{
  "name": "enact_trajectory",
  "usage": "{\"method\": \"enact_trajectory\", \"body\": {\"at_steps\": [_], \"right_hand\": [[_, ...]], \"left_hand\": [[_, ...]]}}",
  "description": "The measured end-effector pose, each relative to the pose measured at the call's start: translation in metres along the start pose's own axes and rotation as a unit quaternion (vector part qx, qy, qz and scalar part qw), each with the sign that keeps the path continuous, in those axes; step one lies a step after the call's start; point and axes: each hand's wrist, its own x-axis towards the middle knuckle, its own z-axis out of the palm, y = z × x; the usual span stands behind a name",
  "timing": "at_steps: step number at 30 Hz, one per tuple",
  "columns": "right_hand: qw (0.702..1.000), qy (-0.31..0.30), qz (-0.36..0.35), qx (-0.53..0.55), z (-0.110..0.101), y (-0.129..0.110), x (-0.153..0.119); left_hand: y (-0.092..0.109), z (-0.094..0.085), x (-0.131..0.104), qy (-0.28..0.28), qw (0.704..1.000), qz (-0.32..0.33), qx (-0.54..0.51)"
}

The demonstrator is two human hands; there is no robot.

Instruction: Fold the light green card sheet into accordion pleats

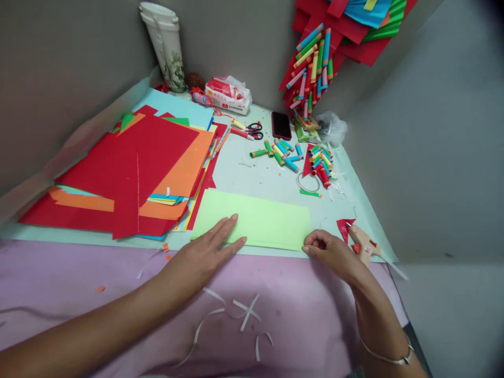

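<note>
A light green sheet of paper (260, 215), folded into a long strip, lies along the front edge of the table. My left hand (210, 244) rests flat on its left part, fingers stretched out and apart. At the strip's lower right corner, my right hand (328, 252) pinches the paper between thumb and forefinger. To the right of that hand lies a glue gun (366, 244), beside a small red paper triangle (345, 227).
Coloured paper sheets (129, 163) are stacked at left. Behind the strip are rolled paper tubes (281, 152), scissors (255, 130), a phone (281, 126) and a tissue pack (228, 95). A white cup (165, 50) stands at the back. Paper scraps (247, 311) lie on the purple cloth.
</note>
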Motion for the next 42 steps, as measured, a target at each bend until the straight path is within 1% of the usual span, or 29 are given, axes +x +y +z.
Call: {"method": "enact_trajectory", "body": {"at_steps": [3,5,6,9,10,12,14,17,19,21,25,28,31,34,37,42], "right_hand": [[1.000,-0.007,-0.001,-0.003,-0.001,0.000,0.000],[1.000,-0.008,-0.002,-0.005,-0.002,0.000,0.000],[1.000,-0.007,-0.002,-0.008,-0.002,-0.001,-0.001],[0.999,0.011,-0.016,-0.028,0.000,-0.002,-0.003],[0.998,0.024,-0.033,-0.042,0.001,-0.002,-0.004],[0.991,0.062,-0.090,-0.081,0.005,-0.003,-0.007],[0.972,0.113,-0.160,-0.133,0.011,-0.004,-0.012],[0.926,0.180,-0.253,-0.214,0.026,-0.005,-0.021],[0.895,0.196,-0.301,-0.264,0.038,-0.005,-0.028],[0.870,0.200,-0.331,-0.307,0.049,-0.006,-0.032],[0.830,0.232,-0.360,-0.359,0.061,-0.007,-0.036],[0.812,0.249,-0.368,-0.379,0.063,-0.003,-0.034],[0.805,0.258,-0.361,-0.395,0.064,0.000,-0.033],[0.804,0.271,-0.347,-0.400,0.070,-0.002,-0.035],[0.807,0.278,-0.351,-0.385,0.082,-0.013,-0.040],[0.802,0.261,-0.396,-0.365,0.110,-0.041,-0.042]], "left_hand": [[0.003,-0.009,0.002,-0.045,0.999,0.001,0.023],[0.006,-0.016,0.003,-0.063,0.997,0.007,0.036],[0.008,-0.018,0.003,-0.063,0.997,0.009,0.044],[0.017,-0.019,0.005,-0.038,0.996,0.022,0.083],[0.020,-0.017,0.005,-0.026,0.994,0.032,0.100],[0.027,-0.013,0.007,-0.006,0.989,0.066,0.131],[0.034,-0.008,0.009,0.010,0.982,0.095,0.161],[0.040,-0.002,0.010,0.035,0.974,0.104,0.200],[0.041,0.000,0.010,0.057,0.973,0.092,0.206],[0.041,0.000,0.010,0.069,0.976,0.078,0.194],[0.042,0.002,0.010,0.061,0.982,0.062,0.168],[0.046,0.004,0.011,0.048,0.985,0.055,0.158],[0.049,0.004,0.012,0.043,0.987,0.046,0.148],[0.050,0.004,0.015,0.046,0.989,0.045,0.136],[0.050,0.005,0.018,0.063,0.989,0.046,0.127],[0.052,0.012,0.016,0.077,0.988,0.041,0.127]]}}
